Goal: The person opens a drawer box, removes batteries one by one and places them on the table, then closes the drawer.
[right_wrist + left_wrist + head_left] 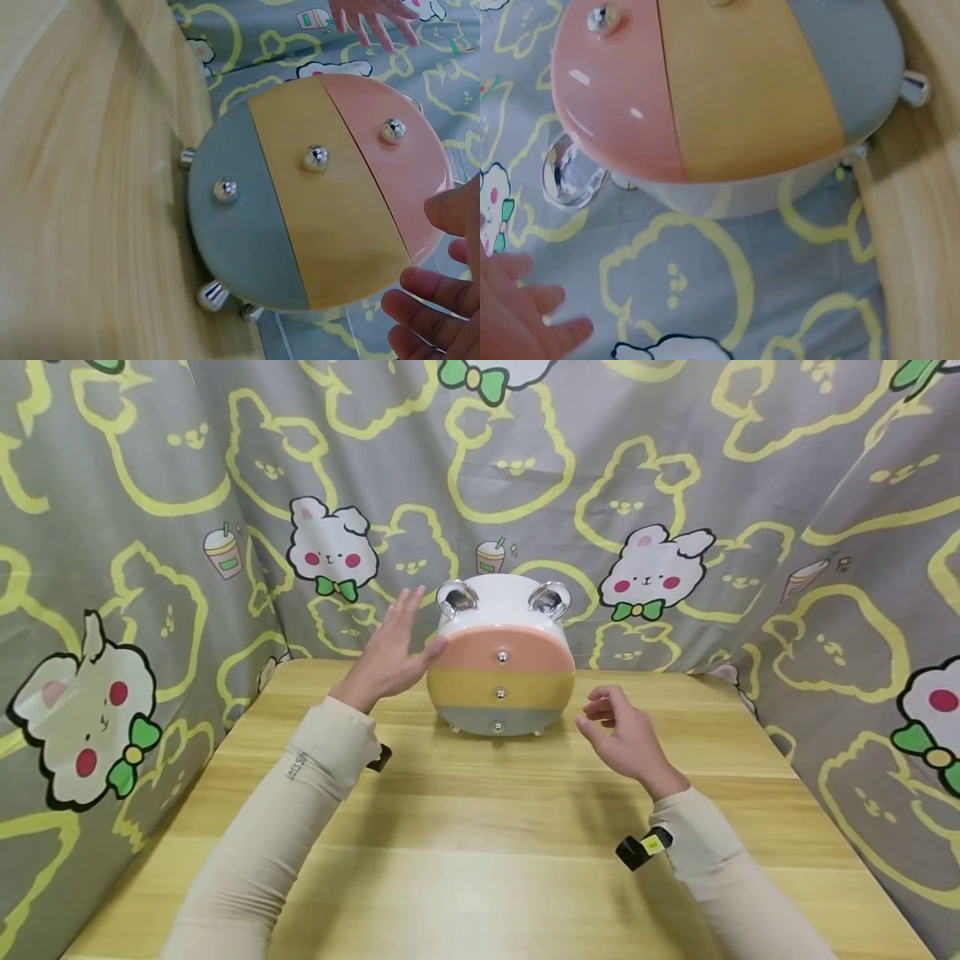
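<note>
A small rounded drawer box (501, 652) stands on the table, with a pink, a yellow and a grey-blue drawer front, a silver knob (316, 157) on each, silver ears on its white top and short silver feet. My left hand (388, 652) is raised at the box's left side, fingers straight, holding nothing; in the left wrist view a gap shows between its fingers and the box. Low on the right side, my right hand (622, 735) hovers with fingers loosely bent and nothing in them. All three drawers look closed.
The wooden table (465, 877) carries the box near its back edge. A grey curtain (517, 460) with rabbit and bear prints hangs behind and along both sides. A small black device (643, 847) sits on the right wrist, another (381, 758) on the left.
</note>
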`<state>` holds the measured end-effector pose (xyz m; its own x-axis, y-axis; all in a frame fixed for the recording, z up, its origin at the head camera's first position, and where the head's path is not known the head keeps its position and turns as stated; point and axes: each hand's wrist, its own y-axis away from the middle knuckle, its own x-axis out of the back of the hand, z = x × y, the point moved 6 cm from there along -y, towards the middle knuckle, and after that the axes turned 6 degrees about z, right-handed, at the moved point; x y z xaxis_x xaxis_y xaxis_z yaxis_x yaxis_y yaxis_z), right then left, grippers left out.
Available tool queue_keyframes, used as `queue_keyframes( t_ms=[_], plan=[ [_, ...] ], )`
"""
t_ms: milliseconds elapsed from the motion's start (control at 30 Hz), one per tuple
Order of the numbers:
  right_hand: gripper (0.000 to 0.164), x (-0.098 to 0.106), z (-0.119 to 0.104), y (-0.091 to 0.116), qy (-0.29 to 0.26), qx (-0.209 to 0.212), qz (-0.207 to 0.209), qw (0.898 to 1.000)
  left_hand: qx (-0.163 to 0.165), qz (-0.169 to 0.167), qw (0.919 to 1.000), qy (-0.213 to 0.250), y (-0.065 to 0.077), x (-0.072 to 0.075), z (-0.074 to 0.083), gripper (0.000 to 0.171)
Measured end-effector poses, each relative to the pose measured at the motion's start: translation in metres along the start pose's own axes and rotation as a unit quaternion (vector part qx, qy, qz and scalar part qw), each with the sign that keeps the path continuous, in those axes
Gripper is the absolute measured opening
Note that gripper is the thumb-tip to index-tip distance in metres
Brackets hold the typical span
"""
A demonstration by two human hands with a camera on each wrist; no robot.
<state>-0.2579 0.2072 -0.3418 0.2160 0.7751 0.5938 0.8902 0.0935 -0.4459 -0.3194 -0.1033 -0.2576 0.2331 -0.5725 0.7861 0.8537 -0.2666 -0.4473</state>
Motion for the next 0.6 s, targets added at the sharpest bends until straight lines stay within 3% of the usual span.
queue_keyframes(
  t_ms=[233, 600],
  plan=[
    [0.043, -0.009, -0.007, -0.008, -0.023, 0.006, -0.022, 0.999, -0.030, -0.021, 0.9984, 0.043, -0.015, -0.003, 0.009, 0.082],
    [0.041, -0.028, -0.023, -0.032, -0.071, 0.015, -0.025, 0.997, 0.006, -0.043, 0.9908, 0.128, -0.037, -0.015, -0.007, 0.078]
  ],
)
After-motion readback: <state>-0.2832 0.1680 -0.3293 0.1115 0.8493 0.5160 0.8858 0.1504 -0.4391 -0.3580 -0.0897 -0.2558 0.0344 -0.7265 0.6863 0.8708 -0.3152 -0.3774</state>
